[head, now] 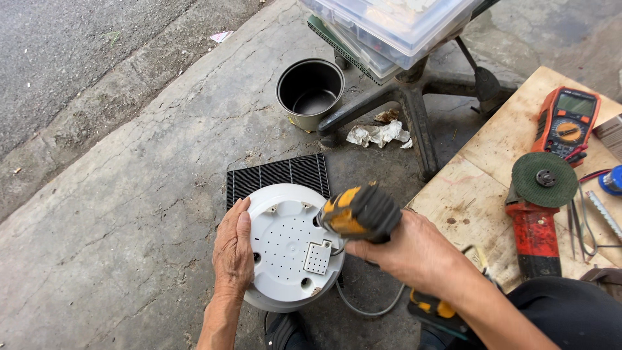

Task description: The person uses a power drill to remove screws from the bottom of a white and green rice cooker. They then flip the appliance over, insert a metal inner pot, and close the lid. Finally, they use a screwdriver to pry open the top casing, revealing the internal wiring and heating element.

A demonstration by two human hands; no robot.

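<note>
Head view, looking down: the upturned white appliance base (pixel 288 249) sits low and centre in the frame, its round perforated underside facing up, partly over a black ribbed grille (pixel 278 175) on the concrete. The right hand (pixel 414 253) comes in from the lower right with its fingers wrapped fully around the grip of a yellow and black power driver (pixel 359 212), whose nose points down at the right rim of the base; the bit itself is hidden behind the tool body. The left hand (pixel 234 249) lies flat and open along the left edge of the base, fingers together, pressing rather than gripping. As I judge it, the main risk is the bit skating off a screw head and gouging the plastic, since the tool is held one-handed and slightly tilted. The base could also spin or slide on the grille, because an open palm steadies it only lightly. The grey cord (pixel 366 308) curling below the base lies near the tool and might snag. An angle grinder (pixel 538 207) and an orange multimeter (pixel 565 123) rest on the plywood board (pixel 479 194) at right, well apart from both hands.
</note>
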